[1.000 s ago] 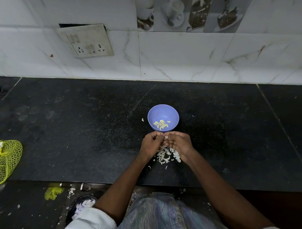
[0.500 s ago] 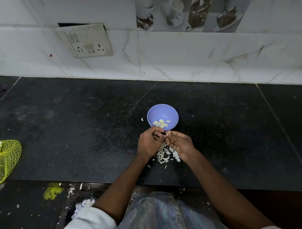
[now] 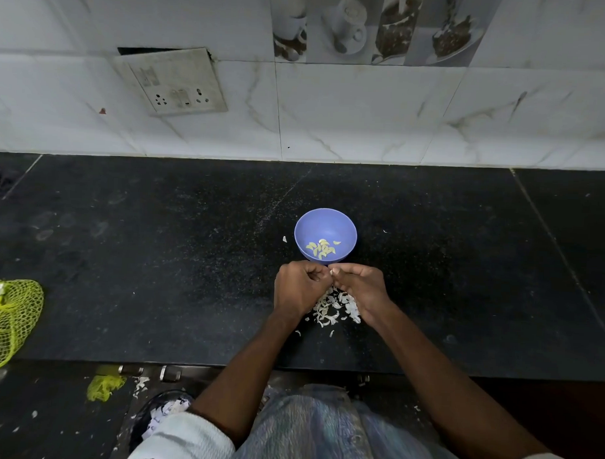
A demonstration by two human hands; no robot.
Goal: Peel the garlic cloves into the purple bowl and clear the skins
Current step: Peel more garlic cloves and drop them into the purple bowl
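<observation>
Both hands — left hand, right hand — pinched one clove; the purple bowl lay just at twelve o'clock.

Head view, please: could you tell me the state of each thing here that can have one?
Bowl: upright, holds peeled cloves.
Skins: heaped on the counter under the hands.
Left hand: fingers curled, fingertips meeting the right's; what they pinch is too small to tell.
Right hand: fingers curled likewise.
Net bag: lying at the counter's left edge.
Socket plate: tilted, pulled off the wall.
</observation>
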